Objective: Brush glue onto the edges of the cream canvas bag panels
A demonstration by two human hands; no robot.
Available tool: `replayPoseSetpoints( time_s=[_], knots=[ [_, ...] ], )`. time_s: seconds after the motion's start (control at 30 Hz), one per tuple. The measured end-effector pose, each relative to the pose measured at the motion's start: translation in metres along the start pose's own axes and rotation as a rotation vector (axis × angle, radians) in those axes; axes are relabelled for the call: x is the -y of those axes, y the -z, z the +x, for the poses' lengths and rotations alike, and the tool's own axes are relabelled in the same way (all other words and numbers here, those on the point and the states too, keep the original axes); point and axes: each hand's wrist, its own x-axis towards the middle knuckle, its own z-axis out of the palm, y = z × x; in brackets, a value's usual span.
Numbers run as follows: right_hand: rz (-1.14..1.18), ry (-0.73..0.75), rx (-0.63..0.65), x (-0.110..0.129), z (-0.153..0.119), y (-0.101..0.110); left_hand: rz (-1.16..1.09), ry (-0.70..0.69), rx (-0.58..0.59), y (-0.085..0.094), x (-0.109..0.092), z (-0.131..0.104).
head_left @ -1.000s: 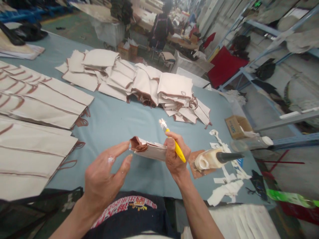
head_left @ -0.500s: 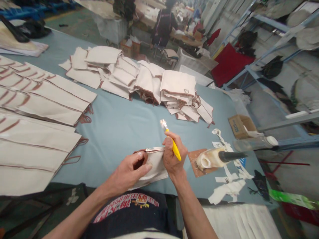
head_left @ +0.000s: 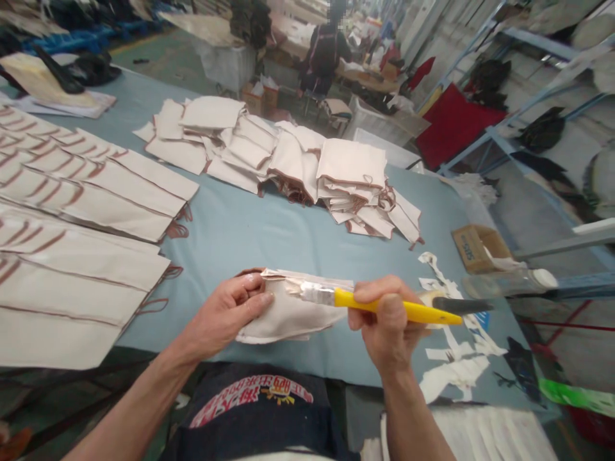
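Observation:
A cream fabric piece (head_left: 293,318) with brown edging lies at the front of the table, and my left hand (head_left: 243,307) grips its left end with curled fingers and thumb. My right hand (head_left: 389,320) is closed around the yellow handle of a paintbrush (head_left: 348,298). The brush lies almost level, its pale bristles at the upper edge of the fabric piece, close to my left fingers. Behind my right hand, a cream glue container with a dark handle (head_left: 464,306) is mostly hidden.
Stacked cream fabric pieces (head_left: 353,160) lie along the table's far side. Overlapping rows of brown-trimmed pieces (head_left: 72,282) cover the left. White scraps (head_left: 454,371), a cardboard box (head_left: 480,248) and a clear jar (head_left: 514,283) are at the right. A person (head_left: 324,57) sits beyond.
My right hand has moved right and turned the paintbrush from upright to nearly level, with its bristles now at the fabric's edge. My left hand still holds the fabric piece.

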Motion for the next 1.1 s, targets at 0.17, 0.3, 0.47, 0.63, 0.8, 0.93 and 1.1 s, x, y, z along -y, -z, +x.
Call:
replayPoseSetpoints(
  time_s=[0.17,0.3,0.47,0.63,0.8,0.93,1.1],
  knots=[
    [-0.264,0.199,0.302,0.004,0.009,-0.011,-0.023,0.096,0.084,-0.006,-0.009,-0.006],
    [-0.395,0.388,0.296,0.0,0.012,-0.019,-0.127,0.199,0.086,-0.006,-0.007,-0.013],
    [-0.317,0.355,0.122,0.003,0.001,-0.012,-0.178,0.215,0.041,-0.003,-0.004,-0.019],
    [-0.447,0.365,0.349,0.01,0.006,-0.017,-0.091,0.183,0.075,-0.005,-0.004,-0.022],
    [-0.459,0.396,0.301,0.02,0.001,-0.011,-0.018,0.166,0.08,-0.003,-0.004,-0.023],
    [-0.378,0.373,0.402,0.019,0.002,-0.012,0.003,0.149,0.132,-0.004,-0.003,-0.026],
    [-0.443,0.472,0.249,0.007,-0.002,-0.016,-0.092,0.223,0.152,-0.007,0.001,-0.027]
  ],
)
